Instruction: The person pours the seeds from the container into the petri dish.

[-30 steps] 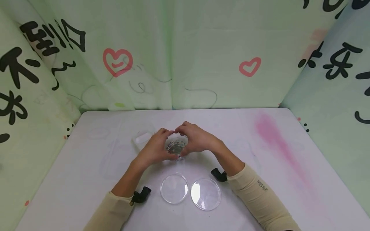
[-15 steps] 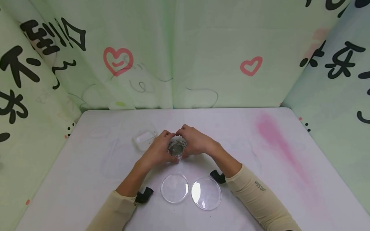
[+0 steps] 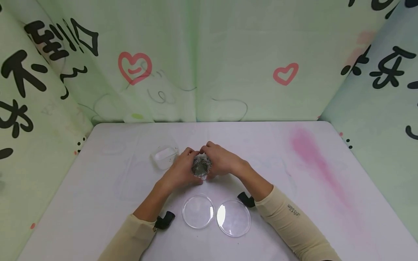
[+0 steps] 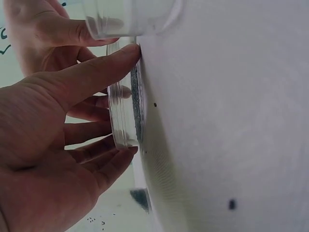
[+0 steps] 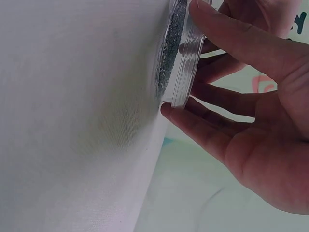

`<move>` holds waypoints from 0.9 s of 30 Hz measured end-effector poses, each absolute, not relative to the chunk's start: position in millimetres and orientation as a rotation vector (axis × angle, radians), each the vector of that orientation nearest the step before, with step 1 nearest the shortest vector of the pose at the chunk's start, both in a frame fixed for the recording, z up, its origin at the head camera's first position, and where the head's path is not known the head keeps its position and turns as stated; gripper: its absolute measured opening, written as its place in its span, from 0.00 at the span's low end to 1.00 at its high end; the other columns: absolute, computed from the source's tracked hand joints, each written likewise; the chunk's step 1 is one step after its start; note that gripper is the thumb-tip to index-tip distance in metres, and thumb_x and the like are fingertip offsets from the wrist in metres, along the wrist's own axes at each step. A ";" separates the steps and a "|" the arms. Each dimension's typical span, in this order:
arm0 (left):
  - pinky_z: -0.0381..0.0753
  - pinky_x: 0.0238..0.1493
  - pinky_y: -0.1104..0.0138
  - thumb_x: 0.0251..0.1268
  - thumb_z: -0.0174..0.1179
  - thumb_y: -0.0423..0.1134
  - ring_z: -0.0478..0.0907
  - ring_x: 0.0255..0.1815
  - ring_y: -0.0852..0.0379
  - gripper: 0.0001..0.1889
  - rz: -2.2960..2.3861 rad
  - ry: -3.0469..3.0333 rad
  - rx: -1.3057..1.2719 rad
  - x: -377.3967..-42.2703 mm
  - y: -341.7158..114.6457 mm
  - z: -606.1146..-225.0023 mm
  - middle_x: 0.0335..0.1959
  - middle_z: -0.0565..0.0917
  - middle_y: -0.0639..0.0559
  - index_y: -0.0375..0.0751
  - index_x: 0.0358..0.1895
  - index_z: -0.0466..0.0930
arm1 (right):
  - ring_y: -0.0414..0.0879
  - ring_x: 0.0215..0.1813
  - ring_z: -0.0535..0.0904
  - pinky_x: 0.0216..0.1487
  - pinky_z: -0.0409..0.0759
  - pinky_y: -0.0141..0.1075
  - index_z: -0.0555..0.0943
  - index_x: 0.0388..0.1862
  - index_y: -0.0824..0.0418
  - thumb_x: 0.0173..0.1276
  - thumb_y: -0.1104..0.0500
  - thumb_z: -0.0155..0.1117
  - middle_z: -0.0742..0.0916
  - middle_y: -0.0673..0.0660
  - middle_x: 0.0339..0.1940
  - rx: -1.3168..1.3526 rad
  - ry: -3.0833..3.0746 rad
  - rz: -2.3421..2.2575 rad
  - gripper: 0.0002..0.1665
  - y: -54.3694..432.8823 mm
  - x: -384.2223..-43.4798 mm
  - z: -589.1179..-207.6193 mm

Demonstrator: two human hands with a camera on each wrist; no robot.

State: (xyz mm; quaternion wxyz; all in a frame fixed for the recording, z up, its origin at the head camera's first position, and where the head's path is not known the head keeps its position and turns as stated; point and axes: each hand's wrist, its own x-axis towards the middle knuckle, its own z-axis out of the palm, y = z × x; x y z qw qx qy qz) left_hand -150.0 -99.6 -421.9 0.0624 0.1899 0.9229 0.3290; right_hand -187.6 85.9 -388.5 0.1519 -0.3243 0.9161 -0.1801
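Observation:
A clear round petri dish (image 3: 203, 177) is held between both hands near the middle of the table. Dark grey granules (image 4: 136, 104) cover its bottom in a thin layer, and the side views show it close over the white tabletop. From the left side, my left hand (image 3: 181, 169) grips the wall with thumb and curled fingers. My right hand (image 3: 222, 159) grips the opposite side the same way; its thumb and fingertips also show at the rim in the right wrist view. Nearer to me lie two clear round dishes or lids, one left (image 3: 198, 212) and one right (image 3: 233, 219).
Behind my left hand stands a clear container (image 3: 158, 165) with a white block-like piece (image 3: 164, 154) in it. Small dark specks (image 4: 232, 204) dot the tabletop. A green printed curtain (image 3: 228, 72) closes off the back and sides.
Both hands have shifted slightly to the right with the petri dish. The granules, earlier gathered with a pale strip at the far side, now spread over most of the dish.

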 end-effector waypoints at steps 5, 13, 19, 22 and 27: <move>0.75 0.69 0.49 0.42 0.86 0.37 0.74 0.66 0.42 0.53 0.982 2.786 0.559 -148.3 -100.5 -422.1 0.65 0.74 0.39 0.39 0.77 0.67 | 0.57 0.62 0.77 0.68 0.78 0.48 0.73 0.69 0.67 0.43 0.57 0.91 0.79 0.65 0.60 -0.918 2.622 -0.528 0.55 87.9 -187.7 -387.9; 0.75 0.70 0.49 0.43 0.85 0.36 0.72 0.69 0.42 0.55 0.989 2.797 0.629 -145.9 -103.0 -408.8 0.69 0.70 0.38 0.37 0.78 0.63 | 0.56 0.64 0.77 0.68 0.77 0.48 0.73 0.71 0.65 0.48 0.53 0.89 0.78 0.63 0.64 -0.901 2.632 -0.559 0.53 94.1 -187.1 -375.8; 0.72 0.74 0.49 0.47 0.84 0.37 0.70 0.74 0.41 0.56 0.958 2.829 0.625 -144.7 -107.2 -395.0 0.74 0.69 0.39 0.35 0.80 0.60 | 0.56 0.65 0.77 0.66 0.78 0.48 0.72 0.72 0.65 0.52 0.55 0.87 0.78 0.64 0.64 -0.885 2.644 -0.583 0.51 97.4 -187.8 -369.5; 0.71 0.74 0.49 0.49 0.83 0.37 0.68 0.76 0.41 0.55 0.965 2.827 0.609 -142.2 -111.0 -387.6 0.76 0.67 0.41 0.37 0.81 0.59 | 0.56 0.65 0.77 0.66 0.78 0.48 0.72 0.72 0.65 0.53 0.56 0.86 0.77 0.64 0.65 -0.881 2.643 -0.592 0.50 98.0 -187.3 -367.4; 0.71 0.74 0.47 0.52 0.82 0.38 0.65 0.78 0.41 0.52 0.948 2.861 0.635 -139.3 -118.6 -378.6 0.78 0.65 0.40 0.39 0.80 0.61 | 0.56 0.66 0.77 0.68 0.78 0.49 0.72 0.72 0.66 0.54 0.57 0.86 0.77 0.65 0.67 -0.898 2.627 -0.609 0.49 96.4 -183.5 -363.1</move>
